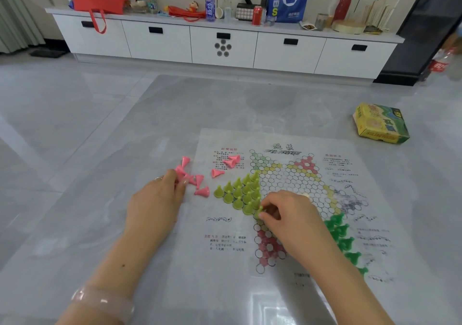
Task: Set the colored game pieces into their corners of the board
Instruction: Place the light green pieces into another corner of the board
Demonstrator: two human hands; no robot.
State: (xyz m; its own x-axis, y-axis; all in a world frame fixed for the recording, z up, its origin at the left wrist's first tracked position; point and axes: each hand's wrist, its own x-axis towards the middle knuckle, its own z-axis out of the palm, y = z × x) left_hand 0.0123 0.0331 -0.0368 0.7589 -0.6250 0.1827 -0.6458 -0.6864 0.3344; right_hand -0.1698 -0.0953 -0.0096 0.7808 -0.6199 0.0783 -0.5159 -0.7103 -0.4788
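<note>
A thin printed Chinese checkers board sheet [275, 224] is laid flat on a glossy grey bench [100, 199], its star of circles printed between blocks of red and black text. On the star's left corner a triangle of yellow-green pawns [240, 192] is stood upright, point towards the left. At the lower edge of that triangle one more yellow-green pawn [258, 212] is pinched between the thumb and curled fingers [268, 212] of the right hand [292, 219], the piece being held against the sheet just beside its neighbours. Dark green pawns [345, 239] are ranged upright along the star's lower right corner, partly hidden behind the right wrist.

Pink pawns [197, 182] are scattered off the sheet's left edge and over its upper left text – most tipped on their sides, a few clustered near the printed instructions. The left hand [155, 199] is rested on the bench with its fingertips [183, 182] curled onto the nearest pink pieces; whether one is actually gripped cannot be told. A ring is worn on that hand and a pale pink bangle [105, 302] on its wrist.

A yellow and green game box [380, 124] is lying on the bench well apart from the sheet, to the far right. Beyond – a white low cabinet [225, 44] laden with bottles, bags and a red can
</note>
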